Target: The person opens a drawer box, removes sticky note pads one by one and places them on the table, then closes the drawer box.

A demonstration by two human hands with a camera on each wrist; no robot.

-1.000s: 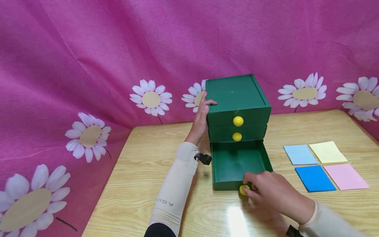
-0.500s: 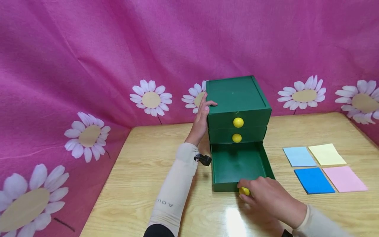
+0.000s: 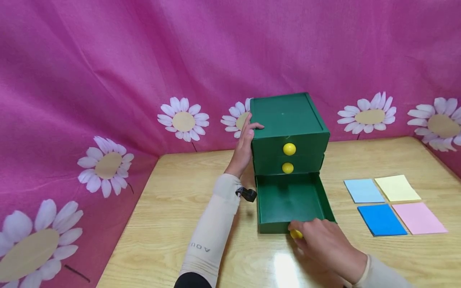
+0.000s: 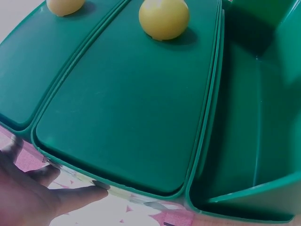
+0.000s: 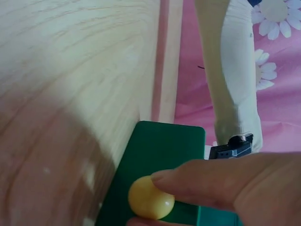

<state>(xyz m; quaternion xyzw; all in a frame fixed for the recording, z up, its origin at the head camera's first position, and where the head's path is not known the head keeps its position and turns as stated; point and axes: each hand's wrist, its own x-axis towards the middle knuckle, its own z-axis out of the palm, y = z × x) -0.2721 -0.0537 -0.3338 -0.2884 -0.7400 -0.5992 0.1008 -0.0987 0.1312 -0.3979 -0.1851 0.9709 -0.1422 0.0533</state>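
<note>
A green drawer cabinet (image 3: pixel 288 114) stands on the table, its two upper drawers closed, each with a round yellow knob. The bottom drawer (image 3: pixel 289 200) is pulled out, and its inside is bare. My left hand (image 3: pixel 242 148) rests along the cabinet's left side with fingers extended, one fingertip over the top edge; the left wrist view shows the spread fingers (image 4: pixel 77 197) beside the side wall. At the bottom drawer's front, my right hand (image 3: pixel 325 244) pinches the yellow drawer knob (image 5: pixel 148 197), partly covering it. In the right wrist view, one digit lies over the knob and another shows below it.
Right of the cabinet lie a light blue sticky-note pad (image 3: pixel 363 191), a yellow pad (image 3: pixel 397 188), a blue pad (image 3: pixel 382 220) and a pink pad (image 3: pixel 419 218). A magenta daisy-patterned cloth (image 3: pixel 288 48) hangs behind and to the left of the wooden table (image 3: pixel 173 208).
My right hand has shifted a little left and lower, with its fingers farther over the knob. The bottom drawer stays pulled out, and my left hand stays at the cabinet's side.
</note>
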